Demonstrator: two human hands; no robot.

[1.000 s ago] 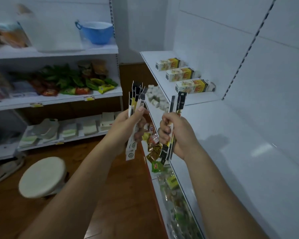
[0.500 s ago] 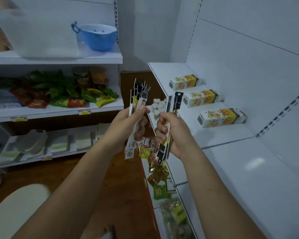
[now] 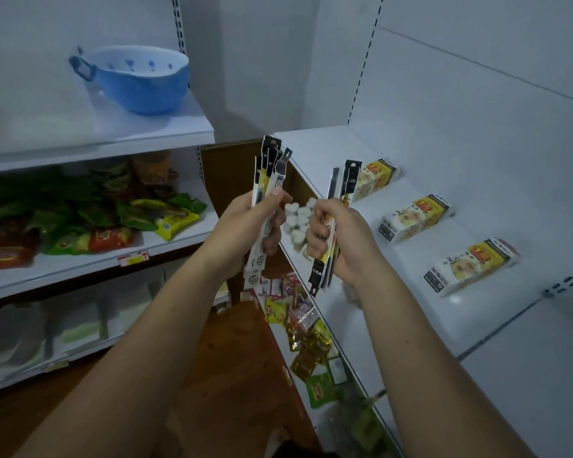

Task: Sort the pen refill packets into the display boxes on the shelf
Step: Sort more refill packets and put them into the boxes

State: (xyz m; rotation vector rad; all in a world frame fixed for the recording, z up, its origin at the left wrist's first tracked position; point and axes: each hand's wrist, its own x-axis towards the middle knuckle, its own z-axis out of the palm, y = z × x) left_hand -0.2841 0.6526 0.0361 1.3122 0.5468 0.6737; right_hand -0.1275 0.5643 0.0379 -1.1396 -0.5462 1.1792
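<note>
Pen refill packets stand upright in two bundles amid white shelving. The left racks hold a blue bowl and snack bags. The left hand grips one bundle and the right hand clamps the second bundle, the fists near each other at the shelf edge. Three display boxes lie to the right, with bare board around them.

Your left hand holds the left bundle, your right hand the right bundle, side by side, apart. 3 display boxes lie on the shelf to their right.
</note>
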